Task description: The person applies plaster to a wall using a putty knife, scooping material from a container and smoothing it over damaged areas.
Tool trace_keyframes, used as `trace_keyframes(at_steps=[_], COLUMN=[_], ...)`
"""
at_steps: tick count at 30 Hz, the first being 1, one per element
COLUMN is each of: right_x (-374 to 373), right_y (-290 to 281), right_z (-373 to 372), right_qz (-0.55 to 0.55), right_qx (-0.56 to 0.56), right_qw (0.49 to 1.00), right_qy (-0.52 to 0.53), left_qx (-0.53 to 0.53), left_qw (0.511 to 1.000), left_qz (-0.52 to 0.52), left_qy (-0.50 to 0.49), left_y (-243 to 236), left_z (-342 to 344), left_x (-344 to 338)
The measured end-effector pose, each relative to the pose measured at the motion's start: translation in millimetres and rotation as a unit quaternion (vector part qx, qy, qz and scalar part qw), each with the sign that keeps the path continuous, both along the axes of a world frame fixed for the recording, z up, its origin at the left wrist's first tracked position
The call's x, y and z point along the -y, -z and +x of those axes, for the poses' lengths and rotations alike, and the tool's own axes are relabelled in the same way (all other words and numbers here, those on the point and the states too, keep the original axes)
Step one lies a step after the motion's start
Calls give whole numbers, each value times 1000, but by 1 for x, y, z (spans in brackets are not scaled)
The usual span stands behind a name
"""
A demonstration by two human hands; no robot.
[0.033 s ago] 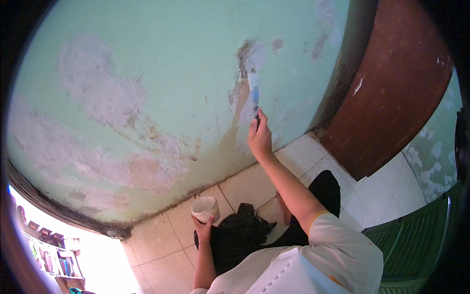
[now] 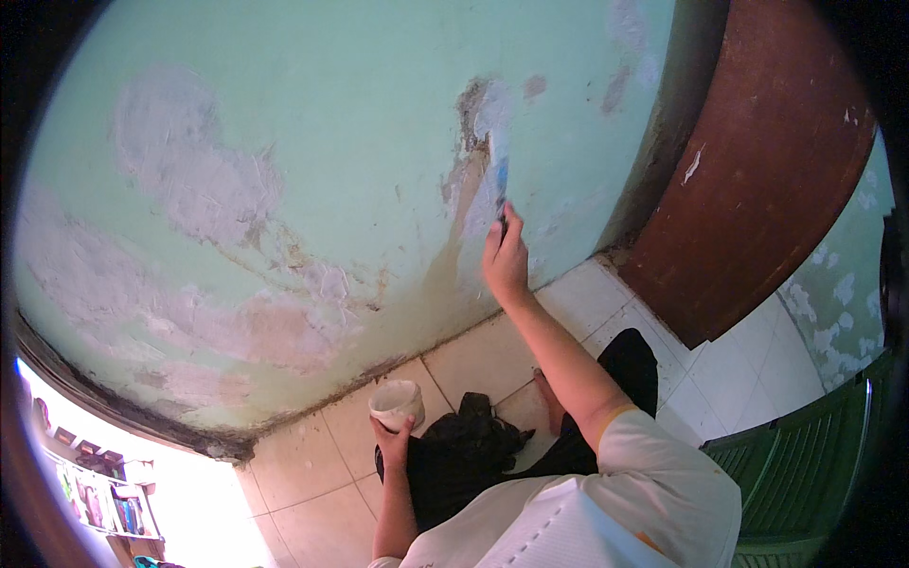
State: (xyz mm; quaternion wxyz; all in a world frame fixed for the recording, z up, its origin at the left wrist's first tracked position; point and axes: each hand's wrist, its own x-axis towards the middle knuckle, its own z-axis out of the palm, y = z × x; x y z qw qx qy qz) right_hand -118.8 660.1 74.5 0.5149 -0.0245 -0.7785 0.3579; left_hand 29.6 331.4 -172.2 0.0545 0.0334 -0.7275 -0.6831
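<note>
My right hand point(image 2: 507, 254) is closed round the dark handle of a putty knife point(image 2: 502, 175). Its bluish blade is against or very near the green wall point(image 2: 331, 104), over a whitish patch of filler point(image 2: 491, 112). Just left of the blade, a rough strip of bare, dark plaster point(image 2: 471, 114) runs beside the filler, with a brown stain below it. Low at my left, my left hand point(image 2: 393, 437) grips a whitish, smeared bowl point(image 2: 397, 402) from below and the side. What lies in the bowl is hard to make out.
Light floor tiles point(image 2: 301, 459) meet the wall's dirty lower edge. A brown door panel point(image 2: 757, 161) stands at the right, a green louvred panel point(image 2: 795, 483) at lower right. Shelves with books point(image 2: 118, 511) are beyond the bright opening at lower left. Larger filler patches point(image 2: 180, 151) cover the left wall.
The putty knife's blade has shifted slightly right and turned, showing narrower now. My right hand has moved a little up and right with it. My left hand and the bowl keep their place.
</note>
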Motion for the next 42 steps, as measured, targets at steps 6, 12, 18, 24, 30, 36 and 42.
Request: trace_keyframes(at_steps=[6,12,18,24,30,36,42], right_x=[-3,21,-1,-17,11,15,33], right_y=[-65,3,-47,-63,29,-51,-77], right_z=[-26,-11,-12,-38,4,-7,-47], right_qz=[-9,31,-13,14,-13,-53,56], right_qx=[18,119,-7,59,110,30,34], right_qw=[1000,992,1000,997,994,998,997], right_qy=[15,17,22,43,10,-6,34], left_qx=[-7,3,-3,4,-28,-19,-24], left_qw=[1000,1000,1000,1000,1000,1000,999], left_qz=[-8,6,-8,17,-4,0,0], left_qy=[-5,-19,-15,-14,-9,-23,-25], left_y=[3,8,6,4,7,2,2], left_z=[1,2,4,5,2,6,5], left_x=[6,6,12,9,14,8,10])
